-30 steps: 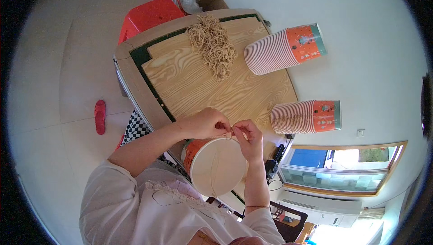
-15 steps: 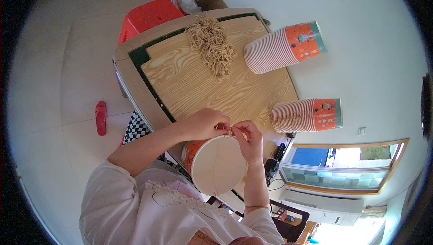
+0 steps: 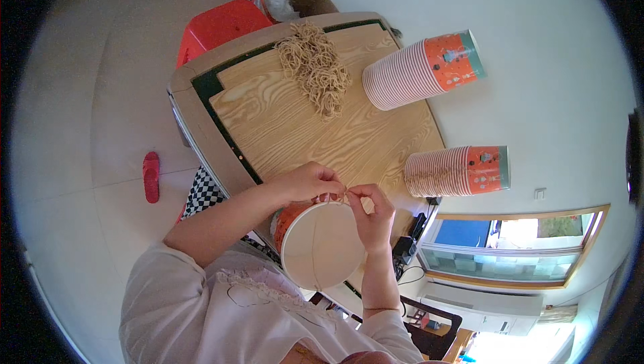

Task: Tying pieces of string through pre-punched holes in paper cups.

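Observation:
A large paper bucket [image 3: 287, 219], white inside and orange outside, is tilted toward me at the table's near edge. One thin tan cord [image 3: 320, 251] runs across its round mouth. At the far rim my left hand [image 3: 310, 182] pinches the cord, fingers closed and pressed together. Facing it, my right hand [image 3: 376, 220] also pinches cord between thumb and fingers, beside the rim. Fingertips of both hands nearly meet; exactly how the cord passes between them is too small to make out. Farther off lies a tangled pile of tan cords [image 3: 314, 72].
The wood-grain table [image 3: 268, 126] carries two stacks of nested orange-and-white paper buckets, a taller stack [image 3: 409, 72] and a shorter stack [image 3: 449, 171], along the wall side. Black devices [image 3: 404, 247] sit at the right edge. A red stool [image 3: 225, 27] stands beyond the left corner.
My right hand has shifted slightly down and to the right, with the fingertips still close to the left hand's. The bucket has moved a little to the left.

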Motion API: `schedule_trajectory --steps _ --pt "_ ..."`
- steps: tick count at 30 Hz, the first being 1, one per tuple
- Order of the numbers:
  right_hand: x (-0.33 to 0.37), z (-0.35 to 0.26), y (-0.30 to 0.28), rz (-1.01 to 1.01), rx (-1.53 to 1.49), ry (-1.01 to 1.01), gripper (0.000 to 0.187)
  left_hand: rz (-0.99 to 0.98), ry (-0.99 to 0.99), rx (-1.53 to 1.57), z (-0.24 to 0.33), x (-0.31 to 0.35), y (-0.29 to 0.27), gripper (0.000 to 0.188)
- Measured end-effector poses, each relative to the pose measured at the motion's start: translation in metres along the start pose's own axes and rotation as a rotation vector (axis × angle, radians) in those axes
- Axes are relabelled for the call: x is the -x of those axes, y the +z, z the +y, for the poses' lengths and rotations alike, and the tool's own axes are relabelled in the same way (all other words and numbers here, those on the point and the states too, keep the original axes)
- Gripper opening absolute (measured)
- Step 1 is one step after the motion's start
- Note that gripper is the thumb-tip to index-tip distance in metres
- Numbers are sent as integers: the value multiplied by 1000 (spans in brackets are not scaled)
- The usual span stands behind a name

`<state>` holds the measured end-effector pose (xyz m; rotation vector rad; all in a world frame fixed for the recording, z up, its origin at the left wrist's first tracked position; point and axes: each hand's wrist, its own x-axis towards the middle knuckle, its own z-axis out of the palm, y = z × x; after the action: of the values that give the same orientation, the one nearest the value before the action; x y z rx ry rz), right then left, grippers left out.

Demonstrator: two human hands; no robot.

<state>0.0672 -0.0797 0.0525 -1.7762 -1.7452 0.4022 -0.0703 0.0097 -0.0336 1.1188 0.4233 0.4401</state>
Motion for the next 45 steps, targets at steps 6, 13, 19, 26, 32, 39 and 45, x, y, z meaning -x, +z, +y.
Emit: schedule_trajectory --steps 6,13,19,26,32,39,45 --pt "1 -6 2 75 81 -101 10 -9 12 213 -4 2 3 21" --pt "0 -9 4 109 83 -168 13 75 -7 187 6 9 6 21" --pt "2 -5 3 57 162 -206 18 105 5 234 2 12 1 21" --pt "4 -2 1 43 132 -198 19 94 50 240 -3 8 4 16" --pt "8 -8 3 18 138 -174 21 99 3 325 -11 9 0 16" --pt "9 -4 3 15 154 -216 24 134 -39 314 -3 11 3 15" --pt "3 0 1 31 20 -93 15 147 23 239 -11 8 3 15"
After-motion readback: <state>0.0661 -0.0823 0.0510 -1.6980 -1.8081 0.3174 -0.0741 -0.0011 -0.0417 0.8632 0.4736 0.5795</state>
